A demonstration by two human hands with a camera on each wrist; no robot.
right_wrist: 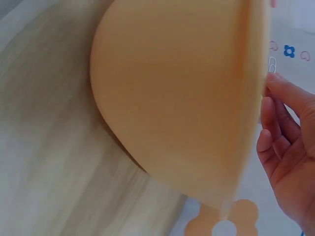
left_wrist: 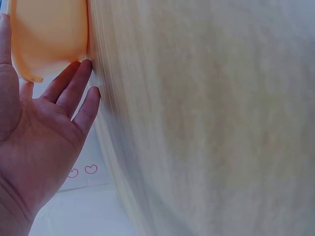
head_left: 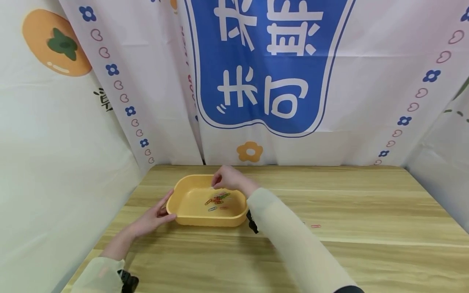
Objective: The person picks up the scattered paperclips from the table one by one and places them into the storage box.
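A yellow plastic tray (head_left: 190, 201) sits on the wooden table. Inside it lie several paper clips: a small heap of red ones (head_left: 218, 200) with a green one, and a blue paper clip (head_left: 212, 209) nearer the front wall. My left hand (head_left: 155, 216) touches the tray's left end, thumb at the front corner and fingers spread along the side. Above the tray's back part, my right hand (head_left: 231, 179) pinches a white paper clip (right_wrist: 272, 65) between thumb and fingertip. In the right wrist view the tray's outer wall hides its contents.
To the right of the tray, a pink paper clip (head_left: 316, 226) lies on the table (head_left: 366, 211), with another small piece partly behind the right sleeve (head_left: 293, 240). A printed cloth (head_left: 168, 101) hangs along the table's back edge and at both sides.
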